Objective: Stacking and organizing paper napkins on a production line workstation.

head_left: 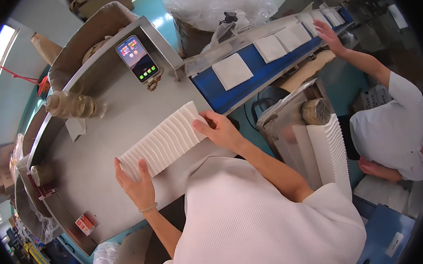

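Left hand [138,186] and right hand [222,131] clasp opposite ends of the long row of folded white sheets [164,141] on the smooth grey metal desk [89,175]. Uneven squeezing could buckle its middle.

Ribbed white stacks [163,141] [328,148], two; the wearer's bare hands [138,188] [224,133], two; co-worker [383,130], one, with hands [328,36] [371,167], two; phone [138,58], one; small orange-and-white box [85,224], one; brownish cylindrical objects [74,105] [41,174] [316,111], three; blue conveyor belt [208,84], one; white squares [233,71] on the belt, at least five, those farthest along too small to number.
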Demonstrator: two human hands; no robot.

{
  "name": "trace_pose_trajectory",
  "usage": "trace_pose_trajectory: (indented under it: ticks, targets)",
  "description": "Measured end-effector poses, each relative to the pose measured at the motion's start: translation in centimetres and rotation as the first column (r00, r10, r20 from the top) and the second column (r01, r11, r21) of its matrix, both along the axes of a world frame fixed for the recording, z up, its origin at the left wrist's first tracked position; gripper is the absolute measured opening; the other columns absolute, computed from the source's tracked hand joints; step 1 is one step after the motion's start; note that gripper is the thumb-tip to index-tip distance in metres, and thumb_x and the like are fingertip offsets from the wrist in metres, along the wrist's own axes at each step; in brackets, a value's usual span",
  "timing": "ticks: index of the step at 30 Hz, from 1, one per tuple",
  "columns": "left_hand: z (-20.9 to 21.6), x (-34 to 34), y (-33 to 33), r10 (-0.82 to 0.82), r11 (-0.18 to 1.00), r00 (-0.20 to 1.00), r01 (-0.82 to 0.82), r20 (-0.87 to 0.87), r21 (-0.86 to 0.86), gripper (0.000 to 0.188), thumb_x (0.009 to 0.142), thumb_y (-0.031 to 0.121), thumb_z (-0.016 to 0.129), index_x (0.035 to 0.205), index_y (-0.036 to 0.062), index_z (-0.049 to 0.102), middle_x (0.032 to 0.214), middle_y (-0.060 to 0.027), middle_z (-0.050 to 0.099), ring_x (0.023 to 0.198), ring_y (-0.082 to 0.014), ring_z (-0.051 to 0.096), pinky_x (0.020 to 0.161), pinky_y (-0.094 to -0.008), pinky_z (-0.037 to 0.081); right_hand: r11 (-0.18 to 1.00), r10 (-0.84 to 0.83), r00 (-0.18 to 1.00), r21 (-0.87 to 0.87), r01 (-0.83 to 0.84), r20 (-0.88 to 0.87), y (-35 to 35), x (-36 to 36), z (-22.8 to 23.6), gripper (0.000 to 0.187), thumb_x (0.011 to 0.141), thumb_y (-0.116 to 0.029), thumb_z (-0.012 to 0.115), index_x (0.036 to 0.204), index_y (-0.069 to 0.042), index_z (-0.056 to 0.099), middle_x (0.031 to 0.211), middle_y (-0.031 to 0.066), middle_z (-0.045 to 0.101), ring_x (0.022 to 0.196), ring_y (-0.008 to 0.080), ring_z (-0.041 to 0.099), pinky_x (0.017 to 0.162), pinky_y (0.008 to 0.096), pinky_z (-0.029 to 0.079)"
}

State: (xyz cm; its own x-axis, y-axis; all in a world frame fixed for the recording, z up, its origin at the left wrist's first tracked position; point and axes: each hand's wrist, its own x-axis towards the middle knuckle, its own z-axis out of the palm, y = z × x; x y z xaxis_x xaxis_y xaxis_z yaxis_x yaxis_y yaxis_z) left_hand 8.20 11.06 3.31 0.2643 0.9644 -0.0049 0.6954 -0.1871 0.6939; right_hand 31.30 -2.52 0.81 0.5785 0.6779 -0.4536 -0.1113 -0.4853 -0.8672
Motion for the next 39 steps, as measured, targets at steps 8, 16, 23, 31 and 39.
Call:
trace_pose_trajectory:
  ticks: [8,16,23,31,39]
  targets:
    - [-0.7,0.6,-0.2,-0.005,1.0,1.0,0.005,0.02,0.02,0.081,0.087,0.041,0.071,0.145,-0.0021,0.033,0.144,-0.0241,0.039,0.134,-0.0373,0.038,0.11,-0.0449,0.031,0.964,-0.136,0.725,0.08,0.255,-0.675,-2.8,3.0,-3.3,0.036,0.091,-0.025,0.066,0.121,-0.005,0.06,0.095,0.0032,0.063,0.08,0.0102,0.057,0.071,0.0247,0.048]
    - [-0.5,1.7,-1.2,-0.081,0.997,0.995,0.081,0.06,0.0,0.082,0.086,0.038,0.073,0.144,-0.0032,0.033,0.143,-0.0245,0.04,0.133,-0.0378,0.039,0.11,-0.0447,0.032,0.996,0.048,0.992,0.075,-0.039,-0.12,-0.3,0.7,-0.1,0.038,0.095,-0.029,0.064,0.12,-0.002,0.059,0.106,0.004,0.064,0.09,0.0079,0.059,0.076,0.0238,0.048]
    - [-0.5,1.5,-0.9,-0.038,0.996,0.999,0.039,-0.007,0.08,0.082,0.085,0.034,0.073,0.144,-0.0047,0.031,0.14,-0.0243,0.042,0.131,-0.0386,0.04,0.108,-0.0453,0.033,0.987,-0.031,0.715,0.091,0.133,-0.698,-2.3,2.4,-3.2,0.029,0.093,-0.02,0.064,0.117,-0.004,0.061,0.1,0.0033,0.065,0.085,0.011,0.06,0.075,0.0238,0.049]
    - [0.1,2.5,-1.9,-0.114,0.993,0.993,0.114,0.017,-0.006,0.084,0.086,0.035,0.072,0.145,-0.0045,0.029,0.141,-0.0259,0.039,0.133,-0.0385,0.037,0.109,-0.0452,0.032,0.997,0.026,0.999,0.076,-0.023,-0.043,-0.3,0.5,-0.1,0.039,0.093,-0.036,0.065,0.112,-0.002,0.06,0.094,0.001,0.062,0.082,0.0063,0.055,0.07,0.0209,0.044]
    - [-0.1,2.2,-1.4,-0.055,0.998,0.998,0.055,-0.018,-0.002,0.085,0.086,0.037,0.073,0.146,-0.003,0.028,0.143,-0.0258,0.033,0.134,-0.0396,0.035,0.109,-0.0462,0.032,0.994,0.055,0.91,0.113,-0.009,-0.411,-1.9,0.9,-2.0,0.033,0.092,-0.026,0.062,0.117,-0.004,0.064,0.093,-0.0007,0.064,0.08,0.0077,0.053,0.068,0.0238,0.044]
